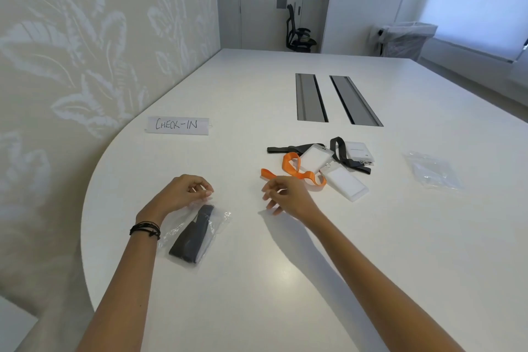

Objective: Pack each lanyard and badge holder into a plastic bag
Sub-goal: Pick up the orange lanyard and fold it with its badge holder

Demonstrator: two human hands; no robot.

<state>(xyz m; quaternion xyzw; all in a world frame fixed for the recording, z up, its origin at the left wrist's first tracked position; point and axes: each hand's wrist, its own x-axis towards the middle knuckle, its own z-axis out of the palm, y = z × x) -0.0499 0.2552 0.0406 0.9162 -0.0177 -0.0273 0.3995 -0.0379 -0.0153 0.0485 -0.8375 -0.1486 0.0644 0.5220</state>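
A clear plastic bag (197,233) holding a folded black lanyard and a badge holder lies on the white table (285,280) at the near left. My left hand (183,191) hovers at the bag's far end, fingers curled and apart, holding nothing that I can see. My right hand (285,196) hangs open just above the table, close to the orange lanyard (297,170). That lanyard is clipped to a clear badge holder (344,183). Behind it lie two more badge holders (315,157) (358,151) with black lanyards (338,151). Empty plastic bags (434,171) lie to the right.
A paper sign reading CHECK-IN (177,125) stands at the far left of the table. Two grey cable hatches (337,98) are set into the tabletop farther back. A patterned wall runs along the left. An office chair (298,31) stands at the far door.
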